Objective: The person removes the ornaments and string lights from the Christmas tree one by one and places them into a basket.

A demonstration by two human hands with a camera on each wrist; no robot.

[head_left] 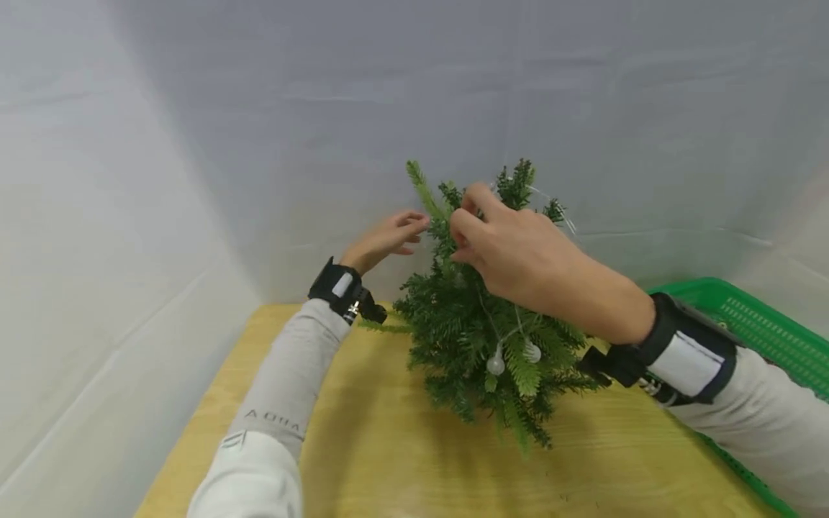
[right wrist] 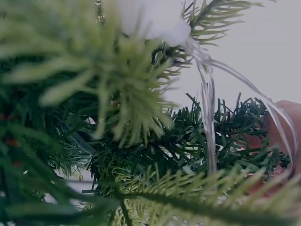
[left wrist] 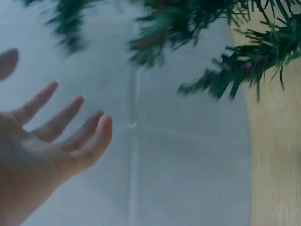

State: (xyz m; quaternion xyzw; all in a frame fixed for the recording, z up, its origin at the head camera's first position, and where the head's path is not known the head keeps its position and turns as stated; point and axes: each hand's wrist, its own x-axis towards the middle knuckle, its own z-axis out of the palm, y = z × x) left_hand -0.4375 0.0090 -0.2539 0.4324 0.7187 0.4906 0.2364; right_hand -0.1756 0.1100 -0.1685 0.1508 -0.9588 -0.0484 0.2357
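A small artificial Christmas tree stands on the table, draped with string lights that have clear wire and round bulbs. Over its upper part is my right hand, fingers curled and pinching at the light wire. The wire in the right wrist view runs down from a blurred white bulb and across to the fingers, partly hidden by needles. My left hand hovers at the tree's left side, its fingers loosely spread and holding nothing. Dark branches hang above it in the left wrist view.
A green plastic basket sits at the right, partly behind the right forearm. The yellow wooden table carries the tree. Pale sheeting rises behind and at both sides. More wire loops out at the tree's upper right.
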